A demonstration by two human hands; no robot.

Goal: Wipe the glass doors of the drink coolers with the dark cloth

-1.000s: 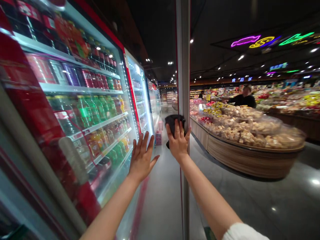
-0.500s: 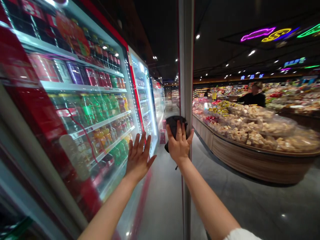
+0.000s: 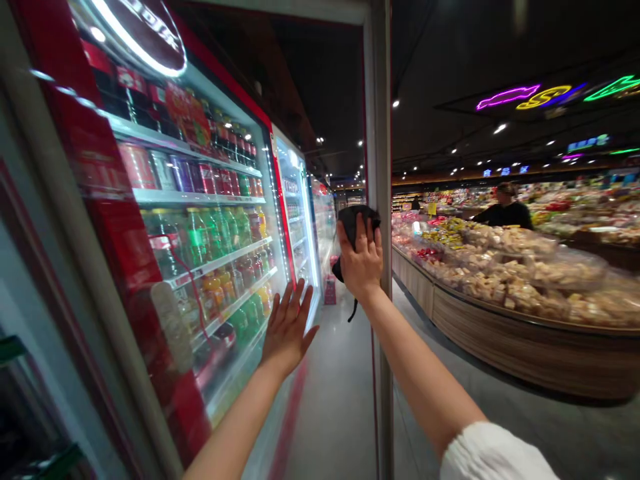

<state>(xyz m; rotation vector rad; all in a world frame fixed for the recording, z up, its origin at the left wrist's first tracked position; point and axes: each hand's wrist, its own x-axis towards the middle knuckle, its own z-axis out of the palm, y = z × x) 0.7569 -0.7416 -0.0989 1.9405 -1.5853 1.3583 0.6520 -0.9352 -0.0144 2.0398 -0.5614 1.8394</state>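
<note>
My right hand [image 3: 363,260] presses a black cloth [image 3: 351,223] flat against a glass door, close to its upright metal frame [image 3: 381,160]. A thin black cord dangles below the cloth. Lower and to the left, my left hand [image 3: 289,328] has its fingers spread with nothing in them, apparently resting on the glass. Through the glass, a red-edged drinks cooler [image 3: 280,193] shows rows of bottles and cans.
A curved wooden display counter [image 3: 505,340] heaped with packaged food stands on the right. Behind it is a person in black [image 3: 515,213]. Grey floor [image 3: 333,393] runs along the coolers. Dark shelf edges show at the lower left.
My right hand has moved up the glass with the black cloth. My left hand has shifted slightly, still spread. The view has tilted, and more of the door's top frame shows.
</note>
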